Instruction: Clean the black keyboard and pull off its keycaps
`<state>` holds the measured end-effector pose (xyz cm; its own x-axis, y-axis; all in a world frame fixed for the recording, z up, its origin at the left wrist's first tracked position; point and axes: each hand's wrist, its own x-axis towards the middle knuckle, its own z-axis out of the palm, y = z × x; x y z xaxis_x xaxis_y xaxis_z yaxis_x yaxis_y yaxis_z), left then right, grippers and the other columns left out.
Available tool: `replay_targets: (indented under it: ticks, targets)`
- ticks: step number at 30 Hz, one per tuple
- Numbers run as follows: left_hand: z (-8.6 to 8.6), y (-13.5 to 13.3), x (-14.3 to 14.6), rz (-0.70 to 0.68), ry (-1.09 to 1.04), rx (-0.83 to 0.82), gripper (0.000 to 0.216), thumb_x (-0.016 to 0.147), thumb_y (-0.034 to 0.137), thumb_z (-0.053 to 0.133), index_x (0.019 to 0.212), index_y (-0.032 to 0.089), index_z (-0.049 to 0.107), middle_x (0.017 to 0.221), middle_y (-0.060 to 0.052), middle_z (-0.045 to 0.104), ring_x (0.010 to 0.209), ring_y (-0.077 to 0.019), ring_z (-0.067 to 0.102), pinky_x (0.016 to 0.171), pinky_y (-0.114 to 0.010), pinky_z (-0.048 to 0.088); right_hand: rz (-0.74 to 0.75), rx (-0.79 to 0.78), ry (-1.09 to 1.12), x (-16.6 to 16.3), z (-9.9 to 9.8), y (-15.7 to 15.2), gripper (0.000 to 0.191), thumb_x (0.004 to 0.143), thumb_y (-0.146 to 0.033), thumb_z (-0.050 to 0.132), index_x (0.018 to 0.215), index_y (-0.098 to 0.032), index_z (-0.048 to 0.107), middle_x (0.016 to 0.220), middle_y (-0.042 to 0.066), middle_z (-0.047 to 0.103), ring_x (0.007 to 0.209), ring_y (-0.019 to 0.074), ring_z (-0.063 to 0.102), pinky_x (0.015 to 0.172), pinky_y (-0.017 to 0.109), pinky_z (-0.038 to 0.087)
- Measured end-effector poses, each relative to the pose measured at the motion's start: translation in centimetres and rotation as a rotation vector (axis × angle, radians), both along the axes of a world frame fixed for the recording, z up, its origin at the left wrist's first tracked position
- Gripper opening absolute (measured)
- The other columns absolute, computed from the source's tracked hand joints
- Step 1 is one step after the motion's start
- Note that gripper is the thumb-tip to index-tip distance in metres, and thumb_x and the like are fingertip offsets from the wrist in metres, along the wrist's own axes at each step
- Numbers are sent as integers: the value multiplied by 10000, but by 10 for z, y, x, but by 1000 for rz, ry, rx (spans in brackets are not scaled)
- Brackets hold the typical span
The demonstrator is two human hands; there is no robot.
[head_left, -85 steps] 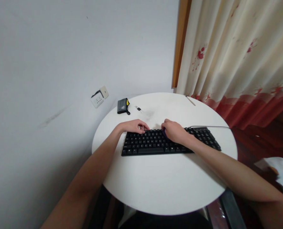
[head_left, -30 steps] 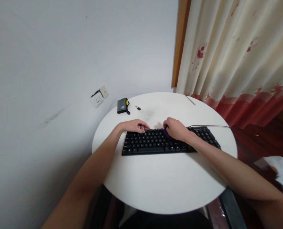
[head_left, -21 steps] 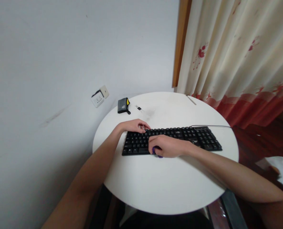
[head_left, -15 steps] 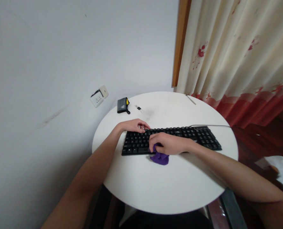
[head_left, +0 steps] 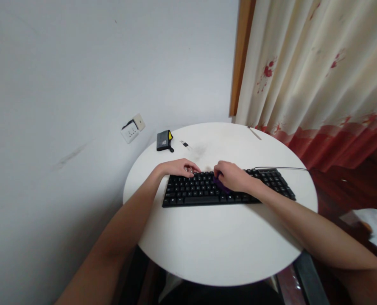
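Observation:
A black keyboard (head_left: 201, 200) lies flat on the round white table (head_left: 220, 250). My left hand (head_left: 181, 167) grips its back edge near the left end, thumb on the top keys and the other fingers along the rear. Closed around a bunched purple cloth (head_left: 220, 185), my right hand (head_left: 232, 174) presses it onto the keys right of the middle, close to the back edge. Part of the cloth and the keys beneath it are hidden by that hand.
Toward the back left of the table lie a grey pouch (head_left: 164, 140) and a small black item with metal prongs (head_left: 185, 144). A thin stick (head_left: 255, 133) rests at the back right. The keyboard cable (head_left: 283, 167) runs off the right edge. A wall socket (head_left: 130, 132) is at left.
My right hand has moved with the purple cloth from the keyboard's front edge, away from me and slightly right, to the back rows. My left hand stays put.

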<state>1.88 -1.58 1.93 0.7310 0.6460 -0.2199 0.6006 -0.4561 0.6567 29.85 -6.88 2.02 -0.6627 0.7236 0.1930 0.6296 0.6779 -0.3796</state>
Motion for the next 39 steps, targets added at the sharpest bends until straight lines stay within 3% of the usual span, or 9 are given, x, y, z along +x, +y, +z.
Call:
replay_targets:
  ticks: [5, 9, 12, 19, 23, 28, 35, 37, 39]
  targets:
    - [0, 0, 0, 8, 10, 3, 430, 811, 356, 658, 1204, 182, 674, 1017, -64, 700, 838, -158, 573, 752, -248, 420, 493, -140, 64, -20, 9, -33, 256, 763, -1, 474, 813, -168, 660, 912, 50, 630, 802, 147, 566, 778, 265, 425]
    - [0, 2, -1, -4, -7, 3, 415, 814, 344, 659, 1205, 205, 678, 1030, -56, 700, 838, -154, 577, 759, -250, 418, 662, -269, 113, -21, 15, -41, 265, 762, 10, 483, 842, -168, 661, 931, 39, 633, 814, 136, 580, 805, 258, 448]
    - [-1, 2, -1, -18, -19, -7, 424, 814, 339, 661, 1218, 209, 672, 1021, -54, 698, 836, -154, 576, 762, -252, 416, 512, -200, 168, -15, 18, -33, 267, 761, 1, 482, 847, -176, 661, 910, 36, 642, 830, 145, 577, 821, 268, 442]
    - [3, -3, 4, 0, -23, -20, 451, 818, 400, 670, 1227, 210, 675, 1011, -58, 694, 872, -170, 581, 756, -250, 404, -198, 41, 53, 13, 8, 16, 251, 762, -35, 471, 814, -156, 685, 891, 100, 668, 835, 198, 580, 754, 294, 397]
    - [0, -2, 4, 15, -29, -18, 429, 812, 404, 684, 1198, 217, 696, 1040, -66, 716, 899, -181, 606, 784, -264, 411, -301, 9, -51, 13, -2, 21, 243, 763, -46, 487, 818, -153, 698, 898, 116, 678, 793, 201, 583, 699, 292, 375]
    - [-8, 4, 1, 37, -32, -5, 396, 815, 430, 686, 1139, 205, 724, 1074, -72, 728, 942, -189, 629, 824, -265, 425, -64, -6, 34, -11, -4, -8, 252, 764, -32, 474, 818, -168, 679, 892, 83, 654, 808, 180, 569, 735, 277, 391]
    - [-9, 4, 2, 37, -42, 51, 396, 805, 422, 702, 1114, 175, 737, 982, -71, 738, 840, -160, 619, 757, -245, 438, 629, -270, 155, -29, 6, -43, 253, 762, -2, 495, 848, -163, 670, 926, 39, 648, 809, 132, 585, 787, 245, 446]
    - [-8, 3, 3, 40, -37, 58, 394, 805, 415, 702, 1111, 169, 738, 976, -72, 737, 829, -157, 614, 754, -246, 440, 619, -299, 195, -27, 8, -42, 251, 761, -3, 498, 844, -165, 671, 906, 29, 655, 802, 126, 587, 778, 237, 450]
    - [-7, 2, 5, 41, -42, 49, 392, 805, 410, 702, 1110, 167, 738, 980, -72, 736, 837, -158, 615, 762, -248, 441, 469, -268, 233, -21, 10, -34, 260, 750, -3, 492, 835, -169, 674, 873, 20, 663, 779, 127, 583, 761, 240, 446]
